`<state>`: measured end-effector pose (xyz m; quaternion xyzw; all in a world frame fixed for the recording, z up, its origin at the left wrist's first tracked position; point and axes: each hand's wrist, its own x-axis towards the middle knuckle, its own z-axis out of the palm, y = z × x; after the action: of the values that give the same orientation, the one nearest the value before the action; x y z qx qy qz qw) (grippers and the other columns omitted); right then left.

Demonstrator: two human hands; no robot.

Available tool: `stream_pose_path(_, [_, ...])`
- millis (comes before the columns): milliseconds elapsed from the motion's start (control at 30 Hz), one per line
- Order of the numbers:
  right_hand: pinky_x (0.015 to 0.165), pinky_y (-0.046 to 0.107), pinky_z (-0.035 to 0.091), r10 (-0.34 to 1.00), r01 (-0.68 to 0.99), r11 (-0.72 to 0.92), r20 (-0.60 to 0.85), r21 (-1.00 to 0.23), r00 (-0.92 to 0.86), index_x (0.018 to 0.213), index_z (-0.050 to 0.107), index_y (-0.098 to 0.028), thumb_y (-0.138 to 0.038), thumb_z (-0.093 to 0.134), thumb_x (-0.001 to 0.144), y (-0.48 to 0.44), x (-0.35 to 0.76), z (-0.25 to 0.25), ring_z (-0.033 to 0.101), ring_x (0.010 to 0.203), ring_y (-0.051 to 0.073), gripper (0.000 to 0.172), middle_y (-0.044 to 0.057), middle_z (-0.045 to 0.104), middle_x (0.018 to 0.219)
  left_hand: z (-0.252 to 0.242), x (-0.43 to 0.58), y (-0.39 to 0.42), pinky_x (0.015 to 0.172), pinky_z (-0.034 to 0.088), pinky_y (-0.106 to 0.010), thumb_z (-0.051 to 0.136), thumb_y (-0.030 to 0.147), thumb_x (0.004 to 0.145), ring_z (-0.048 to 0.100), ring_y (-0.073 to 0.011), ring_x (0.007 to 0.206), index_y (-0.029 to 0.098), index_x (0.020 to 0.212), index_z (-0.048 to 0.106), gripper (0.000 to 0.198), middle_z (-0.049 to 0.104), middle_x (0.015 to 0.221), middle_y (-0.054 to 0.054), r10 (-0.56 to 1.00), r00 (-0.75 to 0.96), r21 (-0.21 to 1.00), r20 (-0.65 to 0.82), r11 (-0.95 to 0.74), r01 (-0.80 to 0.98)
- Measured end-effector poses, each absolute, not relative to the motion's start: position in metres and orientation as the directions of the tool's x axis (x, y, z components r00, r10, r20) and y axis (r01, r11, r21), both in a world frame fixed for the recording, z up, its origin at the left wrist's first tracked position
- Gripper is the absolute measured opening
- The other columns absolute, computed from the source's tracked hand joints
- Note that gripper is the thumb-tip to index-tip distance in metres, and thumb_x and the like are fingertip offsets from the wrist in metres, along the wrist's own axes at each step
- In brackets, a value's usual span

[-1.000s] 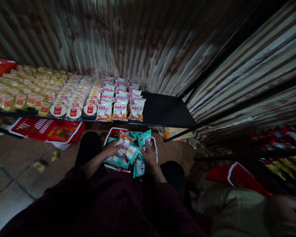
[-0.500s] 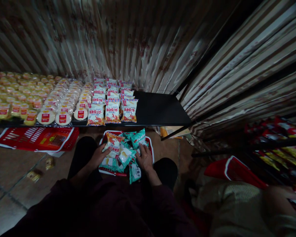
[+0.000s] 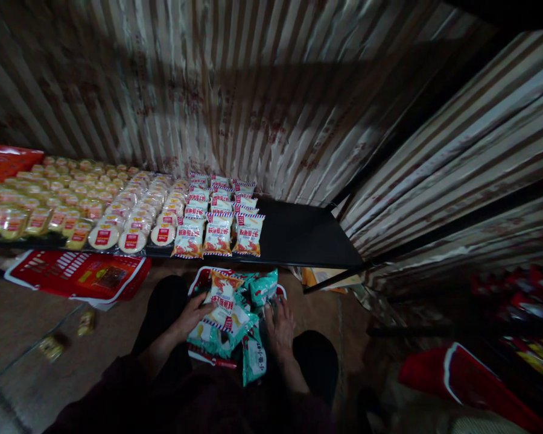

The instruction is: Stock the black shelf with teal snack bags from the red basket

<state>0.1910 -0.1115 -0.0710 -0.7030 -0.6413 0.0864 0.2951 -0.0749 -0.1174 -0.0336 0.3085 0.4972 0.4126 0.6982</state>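
Between my knees sits a red basket with a white rim, heaped with green snack bags. My left hand grips the left edge of an orange-and-white snack bag lying over the green ones. On the basket's right side, my right hand has its fingers apart beside the green bags; whether the fingertips touch them is unclear. Another green bag leans out over the near rim. Above the basket, matching orange-and-white bags stand in rows on a black shelf.
Wrapped round cakes and yellow packets fill the shelf's left part. A red basket lies below it, near two small packets on the floor. Further right are a red basket and shelved packets. Striped sheeting hangs behind.
My view has shifted, so everything sits lower in the picture. My right hand has moved outward to the basket's right side. The left hand still holds the orange-and-white bag.
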Motion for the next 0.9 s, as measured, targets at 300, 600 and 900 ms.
stream_pose_path(300, [0.102,0.039,0.039,0.998,0.197,0.006,0.019,-0.980,0.059,0.125,0.053,-0.023,-0.054,0.051,0.083,-0.081,0.128,0.034,0.050,0.122,0.023,0.052,0.008,0.055,0.132,0.009,-0.049,-0.096,0.090,0.047,-0.039,0.076,0.038,0.065,0.061,-0.0279,0.104,0.017,0.115,0.059,0.057,0.066,0.114,-0.009,0.938,0.187,0.847,-0.291,0.344,-0.406])
stream_pose_path(600, [0.075,0.031,0.052,0.964,-0.307,-0.263,-0.258,-0.915,-0.058,0.095,0.065,-0.021,-0.050,0.070,0.068,-0.078,0.100,0.044,0.067,0.086,0.021,0.040,0.002,0.073,0.089,0.024,-0.041,-0.095,0.091,0.047,-0.037,0.070,0.043,0.072,0.062,-0.0257,0.104,0.019,0.123,0.053,0.059,0.066,0.115,-0.010,0.933,0.229,0.890,-0.277,0.339,-0.304])
stream_pose_path(900, [0.082,0.033,0.051,0.976,-0.081,-0.216,-0.217,-0.973,0.013,0.114,0.060,-0.024,-0.045,0.075,0.063,-0.074,0.132,0.044,0.065,0.091,0.020,0.056,0.004,0.070,0.100,0.024,-0.060,-0.082,0.067,0.043,-0.024,0.062,0.050,0.073,0.064,-0.0202,0.079,0.023,0.094,0.068,0.035,0.071,0.086,-0.002,0.913,0.346,0.897,-0.218,0.048,0.438])
